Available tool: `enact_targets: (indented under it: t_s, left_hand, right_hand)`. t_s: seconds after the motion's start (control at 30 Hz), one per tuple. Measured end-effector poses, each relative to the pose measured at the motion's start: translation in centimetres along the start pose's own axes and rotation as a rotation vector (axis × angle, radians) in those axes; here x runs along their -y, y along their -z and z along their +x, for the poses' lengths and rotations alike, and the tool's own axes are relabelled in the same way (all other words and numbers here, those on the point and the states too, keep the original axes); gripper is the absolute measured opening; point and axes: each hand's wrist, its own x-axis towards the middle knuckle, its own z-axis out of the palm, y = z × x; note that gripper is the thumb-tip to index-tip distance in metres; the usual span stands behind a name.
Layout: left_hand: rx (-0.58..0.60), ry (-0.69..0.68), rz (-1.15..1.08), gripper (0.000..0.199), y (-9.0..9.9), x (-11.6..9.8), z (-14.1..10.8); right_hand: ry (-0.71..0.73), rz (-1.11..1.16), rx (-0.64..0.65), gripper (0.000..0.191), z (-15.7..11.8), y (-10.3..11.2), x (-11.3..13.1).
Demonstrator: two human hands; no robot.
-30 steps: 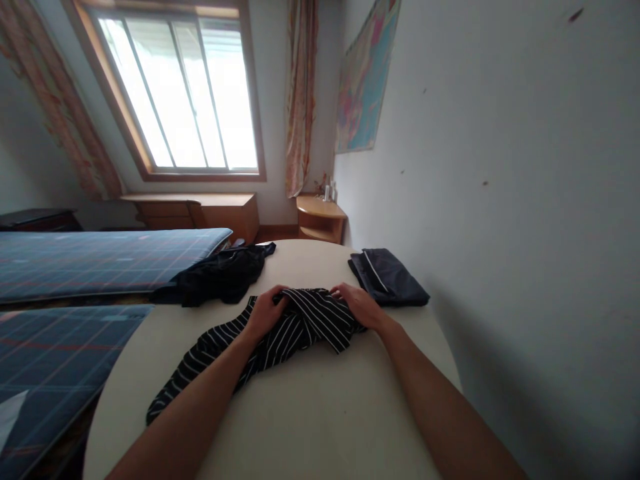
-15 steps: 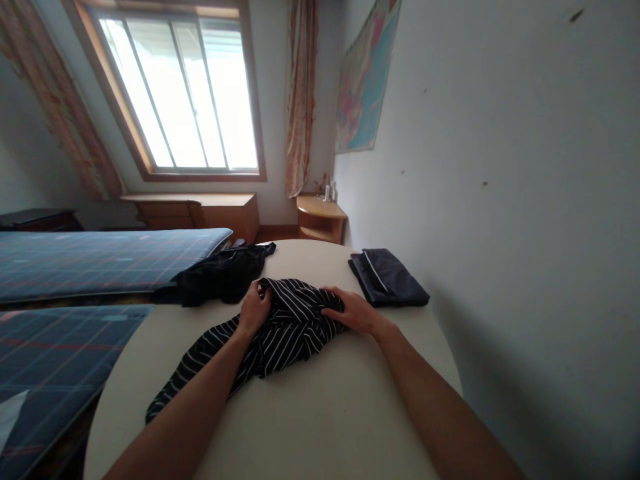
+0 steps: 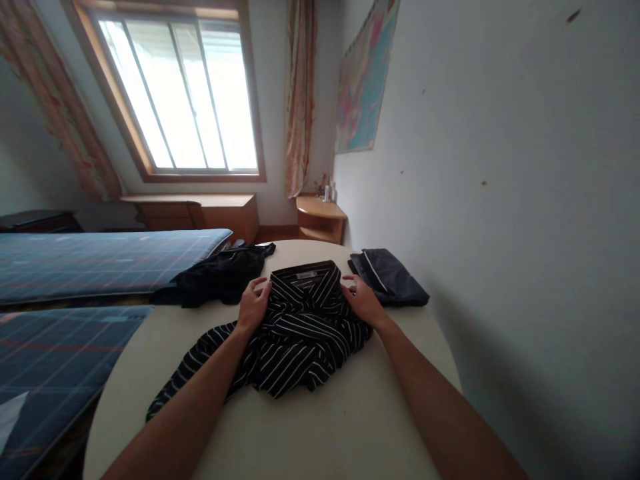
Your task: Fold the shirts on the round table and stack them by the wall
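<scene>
A black shirt with white stripes (image 3: 305,333) lies bunched on the pale round table (image 3: 320,440), its collar spread at the far side with a small label inside. One sleeve trails toward the near left, partly behind my left forearm. My left hand (image 3: 255,303) pinches the shirt at the left end of the collar. At the right end of the collar, my right hand (image 3: 361,297) pinches the cloth between thumb and fingers.
Crumpled black clothing (image 3: 220,277) lies at the table's far left edge. A folded dark garment with a white line (image 3: 390,277) rests at the far right, near the wall (image 3: 525,233). Blue plaid mattresses (image 3: 100,263) stand left of the table.
The shirt's collar, folded over before, now stands spread out with its label showing. My right hand has moved slightly right and farther away, and the cloth reaches wider between my hands.
</scene>
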Motion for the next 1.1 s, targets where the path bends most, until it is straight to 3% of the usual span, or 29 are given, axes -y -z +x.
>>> enact_targets:
  t_s: [0.17, 0.37, 0.5, 0.7, 0.83, 0.93, 1.03, 1.1]
  left_hand:
    - [0.143, -0.038, -0.037, 0.059, -0.4, 0.2, -0.2]
    - [0.225, -0.225, 0.186, 0.040, -0.7, 0.8, 0.0]
    - [0.261, -0.293, 0.268, 0.058, -0.4, 1.0, 0.5]
    - [0.357, -0.466, 0.230, 0.075, 0.1, 0.6, 2.5]
    - [0.308, -0.595, 0.305, 0.075, 1.1, -0.7, 5.1]
    - [0.212, -0.546, 0.424, 0.077, 1.7, -1.8, 6.6]
    - [0.088, -0.477, 0.540, 0.069, 1.6, -3.1, 6.1]
    - [0.131, -0.552, 0.546, 0.056, 1.1, -4.0, 4.2]
  right_hand:
    - [0.037, -0.048, -0.034, 0.056, -0.4, -0.2, 0.3]
    - [0.181, -0.143, 0.178, 0.061, -0.8, 0.3, 0.8]
    - [0.205, -0.225, 0.248, 0.049, -0.7, 0.5, 0.4]
    - [0.167, -0.240, 0.092, 0.027, 0.6, 1.4, 1.0]
    - [0.170, -0.104, -0.148, 0.036, 2.1, 1.5, 1.3]
    - [0.234, -0.103, -0.266, 0.054, 2.5, 0.6, 1.4]
    - [0.317, -0.200, -0.161, 0.054, 1.8, -0.4, 1.6]
    - [0.331, -0.281, -0.049, 0.037, 1.1, -0.6, 1.8]
